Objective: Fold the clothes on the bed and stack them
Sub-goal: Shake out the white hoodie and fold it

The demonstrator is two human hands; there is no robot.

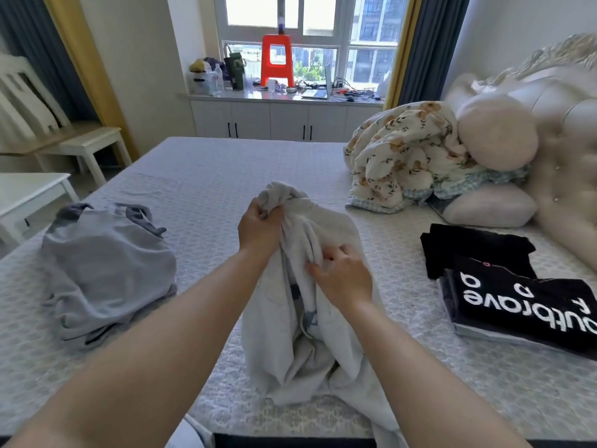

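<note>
A white garment (300, 347) with a faint blue print hangs bunched above the middle of the bed (206, 176). My left hand (260, 229) grips its top edge, fingers closed on the cloth. A little lower and to the right, my right hand (344, 276) pinches a fold of the same garment. Its lower part rests crumpled on the bed near the front edge. A loose grey garment (106, 270) lies in a heap on the left of the bed. On the right sits a stack of folded black clothes (517, 299), the top one with white lettering.
A floral quilt (403, 160) is piled at the back right beside pillows (491, 205) and a padded headboard (562, 150). White benches (90, 147) stand left of the bed. Behind, a window counter holds an orange stool (277, 61) and clutter.
</note>
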